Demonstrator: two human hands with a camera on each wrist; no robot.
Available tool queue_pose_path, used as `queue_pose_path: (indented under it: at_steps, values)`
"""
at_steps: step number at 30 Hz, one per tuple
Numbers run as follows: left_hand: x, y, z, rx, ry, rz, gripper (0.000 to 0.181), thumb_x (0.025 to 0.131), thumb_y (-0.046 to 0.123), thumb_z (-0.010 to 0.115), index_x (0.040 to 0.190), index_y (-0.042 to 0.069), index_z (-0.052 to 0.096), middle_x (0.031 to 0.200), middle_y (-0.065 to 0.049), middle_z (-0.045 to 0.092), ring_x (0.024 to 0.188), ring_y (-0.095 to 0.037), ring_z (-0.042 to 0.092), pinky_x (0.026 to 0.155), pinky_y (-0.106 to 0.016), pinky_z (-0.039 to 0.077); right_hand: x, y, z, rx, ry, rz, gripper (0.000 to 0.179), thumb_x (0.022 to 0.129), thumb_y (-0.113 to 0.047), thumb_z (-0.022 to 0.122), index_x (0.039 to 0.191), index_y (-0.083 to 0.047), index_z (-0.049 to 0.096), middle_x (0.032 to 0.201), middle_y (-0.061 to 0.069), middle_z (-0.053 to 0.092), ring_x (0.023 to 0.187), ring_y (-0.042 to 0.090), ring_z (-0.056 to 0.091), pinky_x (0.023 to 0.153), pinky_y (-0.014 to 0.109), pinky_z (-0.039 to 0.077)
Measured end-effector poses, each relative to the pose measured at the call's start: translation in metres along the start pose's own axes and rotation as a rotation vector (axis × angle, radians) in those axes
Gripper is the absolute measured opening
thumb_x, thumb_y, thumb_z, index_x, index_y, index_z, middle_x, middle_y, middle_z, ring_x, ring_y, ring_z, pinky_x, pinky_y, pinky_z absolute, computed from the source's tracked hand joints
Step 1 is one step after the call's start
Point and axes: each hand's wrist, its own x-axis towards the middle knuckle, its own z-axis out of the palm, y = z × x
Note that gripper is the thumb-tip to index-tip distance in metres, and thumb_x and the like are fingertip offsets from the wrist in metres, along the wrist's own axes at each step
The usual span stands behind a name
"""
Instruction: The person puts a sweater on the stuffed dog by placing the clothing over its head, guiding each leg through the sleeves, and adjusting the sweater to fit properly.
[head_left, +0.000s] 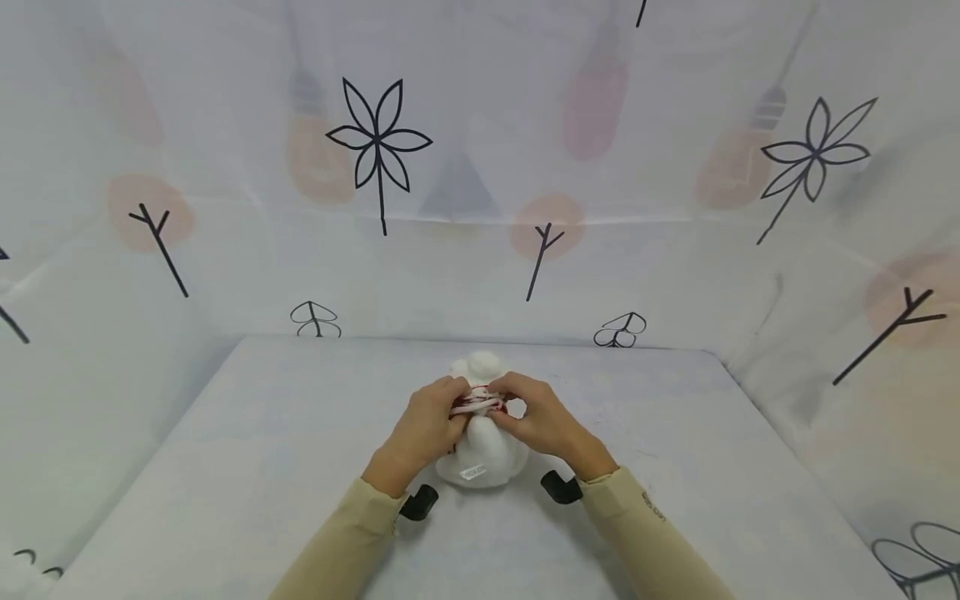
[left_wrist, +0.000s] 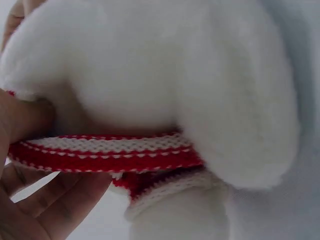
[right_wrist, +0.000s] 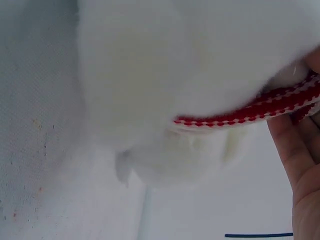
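A white fluffy plush toy [head_left: 483, 458] sits on the table between both hands, a small white tag low on its near side. Around its middle runs a knitted red-and-white striped scarf [head_left: 477, 403], also plain in the left wrist view as a scarf band [left_wrist: 110, 152]. My left hand [head_left: 427, 421] grips the scarf from the left, thumb over the band and fingers below it. From the other side my right hand [head_left: 542, 417] pinches the scarf; in the right wrist view the scarf [right_wrist: 240, 116] runs into its fingers [right_wrist: 290, 145]. The plush hides part of both grips.
A pale cloth-covered table [head_left: 300, 433] extends around the toy. Behind it and at both sides hangs a white curtain [head_left: 465, 275] printed with flowers and twigs. Black wrist cameras [head_left: 420, 502] sit under both sleeve cuffs, close to the tabletop.
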Motion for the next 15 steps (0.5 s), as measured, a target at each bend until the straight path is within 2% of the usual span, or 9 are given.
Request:
queue_pose_path:
  at_steps: [5,8,12,15]
  values:
    - [0.001,0.001,0.006,0.028,0.099,0.024,0.02,0.081,0.001,0.069,0.082,0.014,0.054,0.071,0.004,0.05,0.061,-0.009,0.045,0.055,-0.023,0.041,0.0,0.003,0.002,-0.053,0.02,-0.041,0.023,0.082,0.002,0.069,0.099,-0.011,0.058,0.091,-0.003,0.058,0.081,0.009,0.054,0.07,0.027,0.048]
    - [0.003,0.004,0.007,0.0,0.11,0.025,0.02,0.078,-0.001,0.069,0.087,0.012,0.057,0.076,0.003,0.053,0.066,-0.011,0.048,0.058,-0.026,0.044,0.0,0.005,0.002,-0.081,0.026,-0.043,0.018,0.084,-0.001,0.067,0.096,-0.011,0.057,0.089,-0.003,0.057,0.08,0.009,0.053,0.069,0.028,0.047]
    - [0.004,0.006,0.006,-0.094,0.05,-0.01,0.03,0.077,0.002,0.069,0.103,0.012,0.056,0.084,0.003,0.055,0.073,-0.01,0.051,0.064,-0.026,0.047,0.0,0.004,-0.004,-0.069,0.056,0.068,0.002,0.093,-0.012,0.061,0.094,-0.014,0.062,0.087,-0.007,0.061,0.074,0.007,0.055,0.065,0.029,0.048]
    - [0.005,0.008,0.004,-0.232,0.012,-0.068,0.03,0.083,0.01,0.068,0.108,0.009,0.053,0.083,0.003,0.056,0.072,-0.008,0.055,0.063,-0.023,0.049,0.0,0.001,-0.01,-0.024,0.021,0.197,0.008,0.097,-0.019,0.056,0.094,-0.017,0.063,0.083,-0.01,0.064,0.071,0.005,0.058,0.063,0.028,0.049]
